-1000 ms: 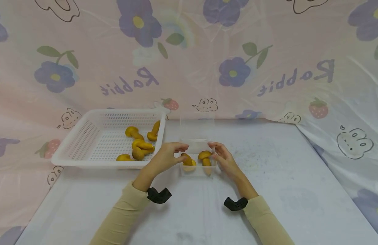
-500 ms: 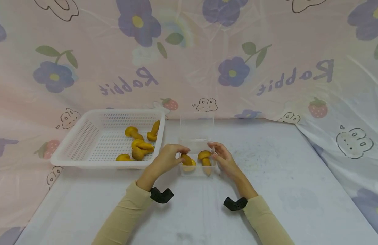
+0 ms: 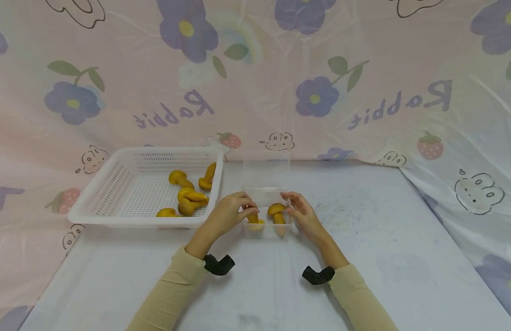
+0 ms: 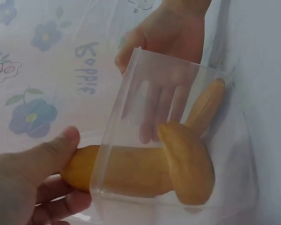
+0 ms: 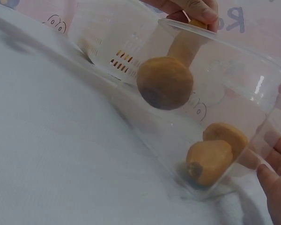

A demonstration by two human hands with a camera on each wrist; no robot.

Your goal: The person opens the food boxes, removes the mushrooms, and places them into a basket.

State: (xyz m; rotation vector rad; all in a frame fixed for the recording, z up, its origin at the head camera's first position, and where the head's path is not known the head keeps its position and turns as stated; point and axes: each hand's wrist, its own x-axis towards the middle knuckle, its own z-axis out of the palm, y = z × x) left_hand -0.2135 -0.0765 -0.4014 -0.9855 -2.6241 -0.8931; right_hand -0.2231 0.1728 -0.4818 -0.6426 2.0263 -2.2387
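Note:
A clear plastic box (image 3: 255, 233) stands at the middle of the table, its clear lid (image 3: 266, 172) raised at the back. My left hand (image 3: 230, 214) pinches the stem end of a yellow-brown mushroom (image 4: 136, 168) at the box's left side. That mushroom stands cap down (image 5: 165, 83) inside the box, its stem end rising above the rim. Another mushroom (image 3: 277, 211) lies in the right half, cap to the back and stem to the front. At the right wall my right hand (image 3: 307, 218) rests from outside, its fingers fairly straight along the plastic in the left wrist view.
To the left of the box is a white perforated basket (image 3: 79, 216) with several similar mushrooms (image 3: 186, 207) toward its right side. A patterned cloth (image 3: 255, 92) hangs behind the white table (image 3: 383, 257).
My left hand's fingertips and thumb have come together over the left mushroom's stem end, covering more of it. The left wrist has moved slightly right. The right hand has stayed put.

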